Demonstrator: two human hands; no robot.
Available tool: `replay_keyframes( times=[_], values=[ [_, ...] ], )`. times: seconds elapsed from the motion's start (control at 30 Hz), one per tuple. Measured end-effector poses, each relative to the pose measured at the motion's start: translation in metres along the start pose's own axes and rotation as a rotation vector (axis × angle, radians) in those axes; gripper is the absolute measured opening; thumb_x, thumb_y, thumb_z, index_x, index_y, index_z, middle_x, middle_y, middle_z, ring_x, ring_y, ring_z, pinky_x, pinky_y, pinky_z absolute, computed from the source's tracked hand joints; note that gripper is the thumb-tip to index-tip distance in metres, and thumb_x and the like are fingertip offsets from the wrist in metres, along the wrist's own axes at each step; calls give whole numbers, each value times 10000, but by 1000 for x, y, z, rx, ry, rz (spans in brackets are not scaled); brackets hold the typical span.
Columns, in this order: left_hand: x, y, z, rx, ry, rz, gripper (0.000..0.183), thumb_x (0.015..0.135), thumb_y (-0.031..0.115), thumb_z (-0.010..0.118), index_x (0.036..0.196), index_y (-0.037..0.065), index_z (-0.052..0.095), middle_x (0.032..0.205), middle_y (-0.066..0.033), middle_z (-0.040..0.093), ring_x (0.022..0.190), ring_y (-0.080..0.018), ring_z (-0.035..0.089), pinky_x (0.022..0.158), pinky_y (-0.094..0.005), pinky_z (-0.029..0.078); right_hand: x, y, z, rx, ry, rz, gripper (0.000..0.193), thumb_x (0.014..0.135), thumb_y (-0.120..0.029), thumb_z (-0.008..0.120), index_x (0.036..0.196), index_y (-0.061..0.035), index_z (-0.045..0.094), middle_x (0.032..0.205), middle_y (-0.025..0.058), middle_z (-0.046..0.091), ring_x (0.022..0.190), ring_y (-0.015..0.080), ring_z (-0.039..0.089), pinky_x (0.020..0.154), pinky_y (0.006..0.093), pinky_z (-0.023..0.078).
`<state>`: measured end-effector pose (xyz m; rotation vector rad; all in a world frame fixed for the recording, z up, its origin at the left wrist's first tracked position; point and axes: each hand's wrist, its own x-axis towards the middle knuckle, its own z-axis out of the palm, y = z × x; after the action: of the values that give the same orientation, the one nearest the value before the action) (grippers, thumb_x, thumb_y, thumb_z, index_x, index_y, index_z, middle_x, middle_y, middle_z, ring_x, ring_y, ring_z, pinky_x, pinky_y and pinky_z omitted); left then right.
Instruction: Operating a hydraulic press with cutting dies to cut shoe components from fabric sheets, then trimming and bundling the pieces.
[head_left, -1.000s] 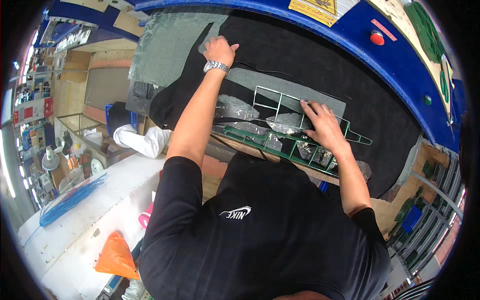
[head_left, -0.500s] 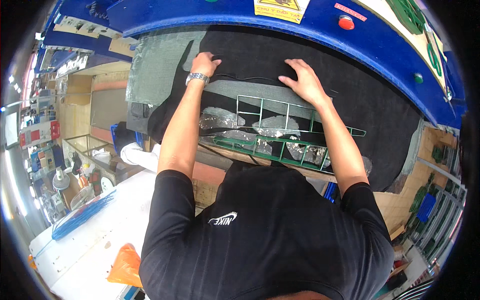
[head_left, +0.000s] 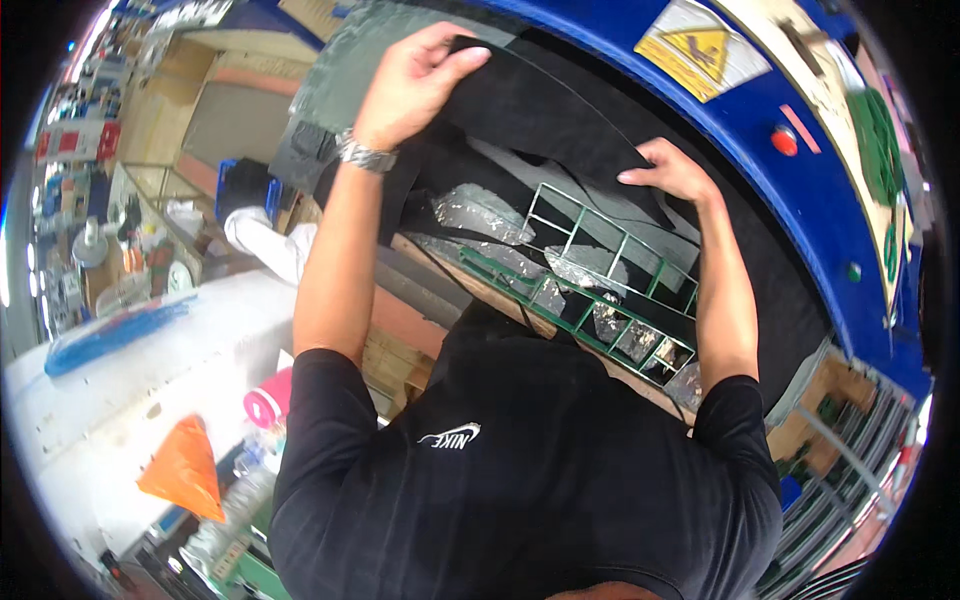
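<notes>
So, head view, left hand [head_left: 408,88]: thumb and fingers clamped together on the edge of a black sheet [head_left: 540,112]; silver watch [head_left: 367,155] on the wrist
Right hand [head_left: 680,175]: farther right and a little nearer, thumb and fingertips at that same edge; cannot tell whether they pinch it
Sheet: spans from hand to hand, its edge nearly straight between them
Green metal frames [head_left: 580,316]: two ladder-like pieces, nearer than the hands; the far one reaches the right forearm, the other lies along the near side
Worn grey patches [head_left: 482,212]: under and around the frames
Blue machine body [head_left: 838,225]: far and right, carrying a red button [head_left: 784,141] and a yellow sign [head_left: 690,55]
White table [head_left: 95,420]: near left, with an orange bag [head_left: 187,468] and blue strands [head_left: 120,335]
</notes>
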<state>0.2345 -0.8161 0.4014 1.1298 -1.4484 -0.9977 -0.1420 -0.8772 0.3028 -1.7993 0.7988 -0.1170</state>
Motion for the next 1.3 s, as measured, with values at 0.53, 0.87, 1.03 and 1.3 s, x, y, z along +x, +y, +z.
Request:
replay_keyframes(
  times=[0.53,0.87,1.03,1.3],
  values=[
    [-304,-64,-97,-264,907,-677,305,1003,193,669,1231,23,560,668,81,468,498,-23,408,445,-197,321,243,-78,-14,-432,-274,-140,113,941,-133,701,970,-31,662,789,-35,616,770,78,539,743,281,475],
    [-319,-106,-71,-624,891,-683,252,999,175,665,1175,57,528,903,-60,715,705,-116,691,624,-251,585,341,-58,22,-521,124,-77,233,850,-205,797,1015,-64,711,959,100,738,900,245,697,803,375,525],
    [-330,-130,-71,-556,840,-800,257,1009,177,647,1207,54,540,1013,-84,727,842,-144,715,727,-285,595,322,-57,39,-655,289,-81,273,873,-285,772,1017,-74,674,1083,125,672,1044,334,638,884,431,499],
    [-307,-128,-89,-191,773,-738,222,1021,164,625,1195,28,612,1044,-66,732,928,-126,700,763,-230,524,330,-65,33,-864,224,-12,351,895,-334,747,1109,-71,656,1174,190,659,1157,390,577,969,475,466]
  ],
)
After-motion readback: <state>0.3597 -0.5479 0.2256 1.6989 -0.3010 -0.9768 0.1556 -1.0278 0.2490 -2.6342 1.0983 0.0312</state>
